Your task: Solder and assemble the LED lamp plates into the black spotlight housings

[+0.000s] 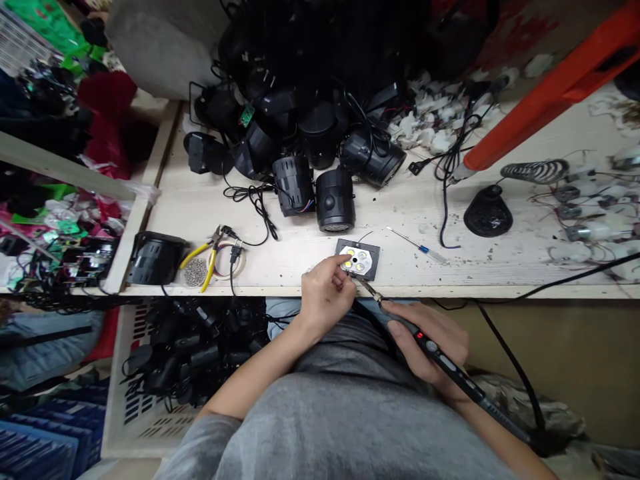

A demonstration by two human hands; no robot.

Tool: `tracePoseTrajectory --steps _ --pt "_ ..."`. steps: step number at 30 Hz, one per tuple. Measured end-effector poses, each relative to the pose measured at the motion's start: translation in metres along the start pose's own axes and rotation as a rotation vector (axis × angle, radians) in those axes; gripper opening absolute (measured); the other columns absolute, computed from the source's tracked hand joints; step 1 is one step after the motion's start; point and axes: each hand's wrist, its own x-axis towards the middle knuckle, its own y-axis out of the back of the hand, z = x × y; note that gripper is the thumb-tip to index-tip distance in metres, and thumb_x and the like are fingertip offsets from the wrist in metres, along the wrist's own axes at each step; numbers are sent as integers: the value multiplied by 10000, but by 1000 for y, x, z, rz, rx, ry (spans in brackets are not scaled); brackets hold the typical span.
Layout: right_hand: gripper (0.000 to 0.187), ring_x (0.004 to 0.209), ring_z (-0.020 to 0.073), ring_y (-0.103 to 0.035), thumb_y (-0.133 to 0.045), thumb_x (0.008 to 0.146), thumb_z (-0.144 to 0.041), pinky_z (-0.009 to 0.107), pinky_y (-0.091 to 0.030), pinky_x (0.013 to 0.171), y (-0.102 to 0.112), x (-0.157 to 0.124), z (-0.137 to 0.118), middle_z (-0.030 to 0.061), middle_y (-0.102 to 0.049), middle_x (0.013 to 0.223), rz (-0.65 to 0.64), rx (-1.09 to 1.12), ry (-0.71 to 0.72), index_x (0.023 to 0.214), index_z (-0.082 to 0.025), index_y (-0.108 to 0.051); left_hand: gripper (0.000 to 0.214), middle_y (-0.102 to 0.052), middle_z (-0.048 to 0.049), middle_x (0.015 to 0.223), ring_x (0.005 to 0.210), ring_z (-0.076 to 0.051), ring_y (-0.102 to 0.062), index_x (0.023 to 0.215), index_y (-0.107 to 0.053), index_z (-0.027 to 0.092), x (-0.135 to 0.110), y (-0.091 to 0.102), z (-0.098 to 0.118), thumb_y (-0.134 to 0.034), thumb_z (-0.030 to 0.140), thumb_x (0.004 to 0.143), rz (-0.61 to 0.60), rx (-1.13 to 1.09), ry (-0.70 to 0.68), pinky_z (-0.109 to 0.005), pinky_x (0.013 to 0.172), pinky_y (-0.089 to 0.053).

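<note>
The left hand (pixel 325 298) sits at the near edge of the counter (pixel 280 260), its curled fingers (pixel 336 265) resting on an LED board (pixel 359 263), with the index fingertip on the board's left side; whether those fingers pinch anything underneath cannot be told. The white, angular board lies on a dark square plate (pixel 373 250), close to the counter's front edge. The right hand (pixel 430 340) is clenched around a pen-style soldering iron (pixel 440 357) (its small red display is lit), whose thin tip reaches to just below the LED board. Behind the LED board, black spotlight housings (pixel 335 200) are heaped with their cables. To its left lie yellow-handled pliers (pixel 210 263) and a roll of tape (pixel 230 261); to its right are a small screwdriver (pixel 417 237) and a coiled iron stand (pixel 535 171) on a black base (pixel 487 212). Below the counter, more black housings fill a white plastic crate (pixel 150 427), farther from the LED board.
</note>
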Motion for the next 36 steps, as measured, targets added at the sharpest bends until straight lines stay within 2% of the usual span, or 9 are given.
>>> tracePoseTrajectory --steps 6,20,27,32,36 --pt "225 685 171 -735 -633 872 -85 253 -598 636 -1 2 1 52 -763 852 1 -13 16 1063 -180 -703 390 -638 33 659 553 -95 -575 1085 -703 164 0 2 2 -581 77 725 -24 -4 27 -212 587 -509" --pt "244 605 153 -688 -617 863 -63 258 -584 575 -4 3 1 38 -745 798 -14 -29 54 1058 -193 -688 398 -625 39 659 552 -96 -564 1091 -702 166 -1 0 0 -593 67 721 -32 -45 58 -226 593 -497" --pt "274 618 171 -697 -609 864 -66 282 -585 562 1 4 -2 24 -737 781 -6 -38 72 1082 -214 -684 391 -623 43 651 550 -96 -560 1092 -696 177 -1 1 -1 -591 67 731 -35 -51 51 -221 589 -493" --pt "244 638 154 -702 -616 861 -68 252 -584 591 4 1 -2 36 -747 801 -10 -51 66 1060 -181 -699 374 -623 37 653 547 -94 -557 1092 -696 163 -1 0 -1 -583 76 747 -26 -24 33 -217 586 -495" --pt "234 653 164 -707 -618 869 -94 269 -590 608 10 -3 -2 26 -752 795 44 -103 60 1053 -198 -718 372 -642 31 673 559 -90 -576 1097 -696 159 -1 1 -2 -575 85 754 -32 -16 4 -205 595 -511"
